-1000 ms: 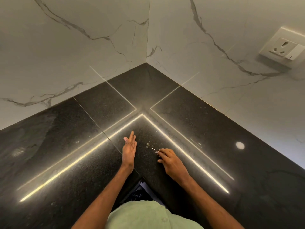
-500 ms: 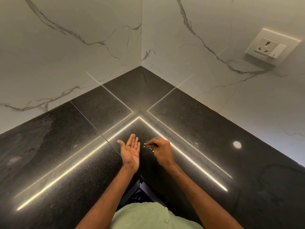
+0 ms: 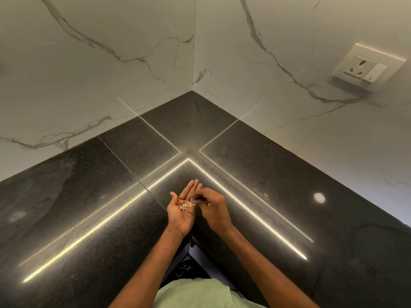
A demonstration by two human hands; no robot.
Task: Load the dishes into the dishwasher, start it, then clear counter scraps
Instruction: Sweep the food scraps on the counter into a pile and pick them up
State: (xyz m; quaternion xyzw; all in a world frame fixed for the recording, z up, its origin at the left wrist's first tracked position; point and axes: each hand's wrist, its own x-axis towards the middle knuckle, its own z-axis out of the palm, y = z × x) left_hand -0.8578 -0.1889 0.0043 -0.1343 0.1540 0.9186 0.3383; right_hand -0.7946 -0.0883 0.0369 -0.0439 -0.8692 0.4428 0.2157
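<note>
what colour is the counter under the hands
The counter is glossy black with fine speckles; head view.

Can't identify the tiny pale scraps cupped in the left hand; can't tell whether the right hand beside it pinches any.

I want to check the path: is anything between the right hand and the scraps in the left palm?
Nothing visible does. The right hand is directly beside the open left hand, and the scraps lie uncovered on that palm.
</note>
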